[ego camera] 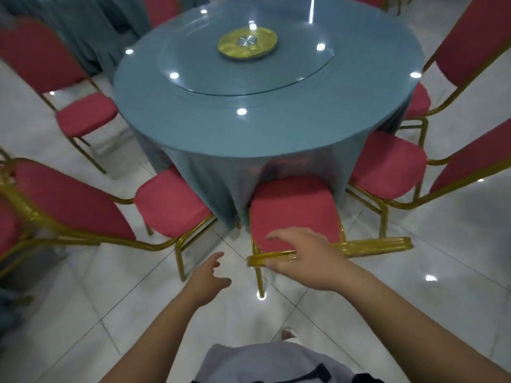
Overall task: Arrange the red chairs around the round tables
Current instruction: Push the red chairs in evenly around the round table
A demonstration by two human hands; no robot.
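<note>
I have the right hand [301, 255] on the gold top rail [373, 246] of the middle chair [294, 211]. The thumb is on the near side and the fingers reach over the far side with the rail between them. I read that as a light hold, though blur softens the fingertips. The left hand [207, 275] hangs just off the rail's left end, fingers loosely curled, holding nothing. The chair stands on the tiled floor [96, 313] straight ahead. The front of its red seat is tucked under the grey-blue cloth [199, 183] of the round counter [193, 111]. It sits between a left chair [171, 205] and a right chair [387, 167], both angled in toward the counter.

My judgement is that this chair is nearly home and the step in hand is the final squaring. The right hand sits toward the rail's left part, so I would slide it rightward and take the left end with the left hand. A push from one spot tends to swing the back round. I would push slowly so the legs slide on the tile, and stop before the seat drags the cloth, which could disturb the glass turntable [193, 64] above. Then I would check that the gaps to both neighbours look even.
</note>
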